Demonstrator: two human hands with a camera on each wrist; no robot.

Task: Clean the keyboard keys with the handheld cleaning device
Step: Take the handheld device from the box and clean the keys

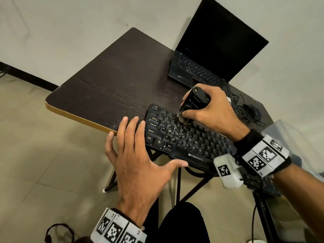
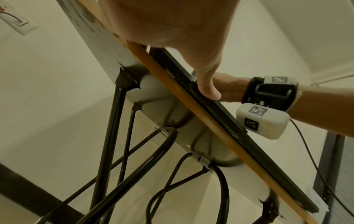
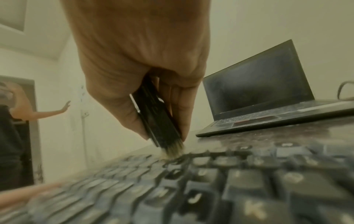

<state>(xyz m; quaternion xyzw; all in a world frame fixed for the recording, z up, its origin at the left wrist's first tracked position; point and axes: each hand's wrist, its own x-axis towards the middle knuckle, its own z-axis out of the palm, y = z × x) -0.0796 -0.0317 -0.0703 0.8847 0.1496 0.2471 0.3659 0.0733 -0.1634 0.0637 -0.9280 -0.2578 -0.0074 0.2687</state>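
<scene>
A black keyboard [image 1: 185, 137] lies along the near edge of the dark table [image 1: 114, 81], dust on its left keys. My right hand [image 1: 208, 111] grips a black handheld cleaning device [image 1: 192, 100], its pale brush tip [image 3: 172, 150] touching the upper left keys [image 3: 201, 171]. My left hand [image 1: 140, 155] lies flat with straight, spread fingers at the keyboard's left end, its fingertips on the table edge. The thumb [image 2: 208, 87] presses against the keyboard's front edge [image 2: 226, 115].
An open black laptop [image 1: 210, 55] stands behind the keyboard at the table's far right. A black mouse with tangled cable [image 1: 250, 111] lies to its right. A clear plastic box [image 1: 289, 137] sits at the right. Folding metal legs [image 2: 107, 151] run under the table.
</scene>
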